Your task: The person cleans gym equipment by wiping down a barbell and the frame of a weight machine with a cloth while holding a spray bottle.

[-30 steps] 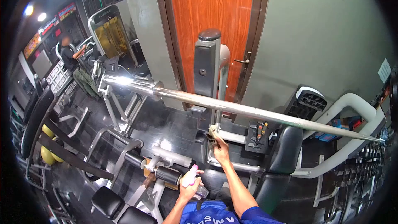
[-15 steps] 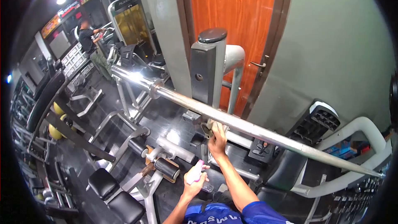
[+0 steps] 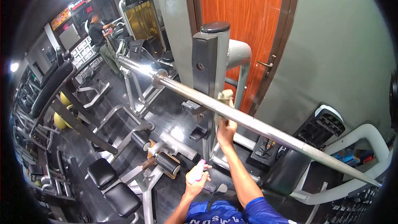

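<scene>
A pink-and-white spray bottle [image 3: 198, 172] is gripped in my left hand [image 3: 195, 184], low in front of my blue shirt. My right hand [image 3: 226, 129] reaches up behind the long steel barbell [image 3: 248, 123], its fingers partly hidden by the bar. A light-coloured cloth [image 3: 226, 94] shows just above the bar at those fingertips, against the rack's upright. The black-faced upright [image 3: 205, 66] stands beside the hand, with a black bar catch [image 3: 193, 107] on its left side.
A padded bench [image 3: 286, 172] lies under the bar at right. Leg rollers [image 3: 167, 164] and black seats [image 3: 122, 199] are at lower left. Another person [image 3: 98, 33] stands near machines at back left. Behind the rack is a wooden door [image 3: 244, 12].
My right hand and the cloth have moved up from below the bar to behind it along the upright. The left hand still holds the bottle. The view has shifted.
</scene>
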Available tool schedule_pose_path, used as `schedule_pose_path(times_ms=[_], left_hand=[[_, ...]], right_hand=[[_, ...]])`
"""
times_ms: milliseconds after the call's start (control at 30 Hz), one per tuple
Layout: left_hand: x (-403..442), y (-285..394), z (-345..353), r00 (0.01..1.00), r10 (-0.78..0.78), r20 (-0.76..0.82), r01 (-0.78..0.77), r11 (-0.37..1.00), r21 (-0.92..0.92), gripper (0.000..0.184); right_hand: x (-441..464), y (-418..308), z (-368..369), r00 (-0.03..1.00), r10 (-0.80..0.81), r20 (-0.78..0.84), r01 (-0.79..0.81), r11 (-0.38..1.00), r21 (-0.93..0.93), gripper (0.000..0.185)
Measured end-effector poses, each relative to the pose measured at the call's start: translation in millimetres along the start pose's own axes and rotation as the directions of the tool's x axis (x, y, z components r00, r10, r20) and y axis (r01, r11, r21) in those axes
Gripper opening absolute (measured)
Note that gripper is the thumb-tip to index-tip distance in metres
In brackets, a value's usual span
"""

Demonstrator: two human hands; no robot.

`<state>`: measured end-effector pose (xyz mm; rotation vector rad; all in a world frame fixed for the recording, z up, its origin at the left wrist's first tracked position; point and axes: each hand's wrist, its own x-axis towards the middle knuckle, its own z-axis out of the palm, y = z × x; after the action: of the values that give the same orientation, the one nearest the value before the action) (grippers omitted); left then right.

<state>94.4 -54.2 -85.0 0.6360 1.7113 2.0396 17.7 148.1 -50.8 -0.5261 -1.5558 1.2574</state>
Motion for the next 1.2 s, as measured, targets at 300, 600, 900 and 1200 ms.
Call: schedule_pose_path(times_ms=[300, 600, 900, 1200], left_hand=[[-6, -1, -10, 0.999, -0.036, 0.003, 0.036, 0.999, 0.007, 0.031], [-21, 2, -29, 0.999, -0.048, -0.009, 0.048, 0.999, 0.009, 0.03], [-55, 6, -104, 0.987, -0.151, 0.049, 0.152, 0.988, -0.022, 0.026], [-50, -7, -142, 0.98, -0.163, 0.118, 0.164, 0.986, -0.001, 0.014]], right_hand=[[-61, 53, -9, 0.976, -0.108, 0.191, 0.145, 0.97, -0.193, 0.054], [-4, 5, -17, 0.97, 0.232, -0.065, -0.239, 0.963, -0.125, 0.032], [-60, 59, 7, 0.963, -0.251, 0.099, 0.268, 0.93, -0.251, 0.043], [-198, 127, -35, 0.903, 0.428, 0.051, -0.414, 0.894, -0.169, 0.03]])
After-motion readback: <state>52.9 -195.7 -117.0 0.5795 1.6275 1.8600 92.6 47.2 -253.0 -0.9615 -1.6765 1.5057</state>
